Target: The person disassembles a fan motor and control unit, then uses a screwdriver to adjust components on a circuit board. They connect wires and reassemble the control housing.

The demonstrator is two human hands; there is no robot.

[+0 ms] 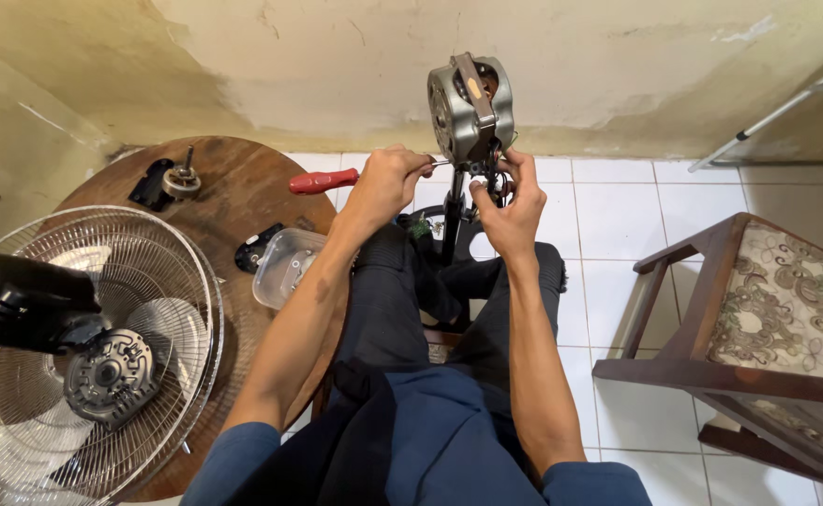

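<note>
Our left hand [385, 183] grips a red screwdriver [325, 180], its tip at the bare motor [471, 108] just above; our right hand [508, 201] pinches wires beneath. Casing is off; motor remains mounted.

A room in a home used as a makeshift repair spot: white floor tiles [618, 215], stained plaster wall [336, 66], an upholstered wooden chair [768, 319] right of the hands, a round wooden counter [233, 187] with fan parts left.
</note>
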